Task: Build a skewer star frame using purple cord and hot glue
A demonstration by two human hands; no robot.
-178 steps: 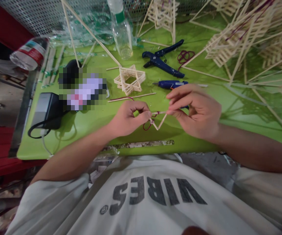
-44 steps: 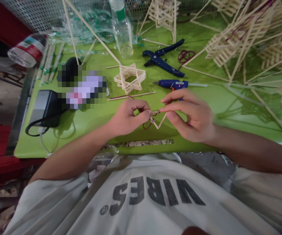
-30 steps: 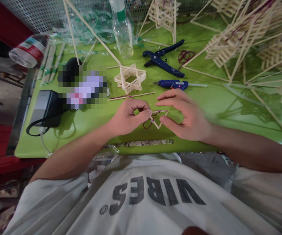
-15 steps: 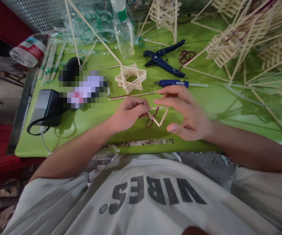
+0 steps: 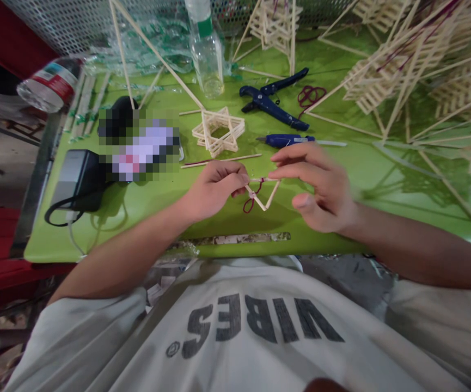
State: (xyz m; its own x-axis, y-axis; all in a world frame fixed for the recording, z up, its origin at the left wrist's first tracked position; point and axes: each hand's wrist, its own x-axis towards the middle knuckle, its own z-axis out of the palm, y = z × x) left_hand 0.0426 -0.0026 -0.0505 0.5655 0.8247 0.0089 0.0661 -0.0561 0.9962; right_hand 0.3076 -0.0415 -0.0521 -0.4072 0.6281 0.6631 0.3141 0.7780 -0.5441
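Between thumb and fingers, my left hand [image 5: 221,188] pinches one corner of a small triangle of thin wooden sticks [image 5: 273,195]. A dark red cord [image 5: 249,204] is tied on the triangle and hangs from it in a loop. My right hand [image 5: 319,188] is open just to the right, thumb and fingers apart, with a fingertip close to the triangle's upper side; whether it touches cannot be made out. Behind the hands lie a loose stick [image 5: 239,158] and a star-shaped stack of sticks [image 5: 236,128].
Blue cutters [image 5: 268,100], a blue glue gun or similar tool [image 5: 288,140] and a clear bottle [image 5: 206,54] stand or lie farther back. Stick frames [image 5: 407,71] crowd the right. At left are a black adapter [image 5: 78,179] and a blurred-out phone-like object [image 5: 147,149].
My right hand has shifted slightly to the right, away from the triangle's lower corner. The left hand keeps its pinch almost unmoved.
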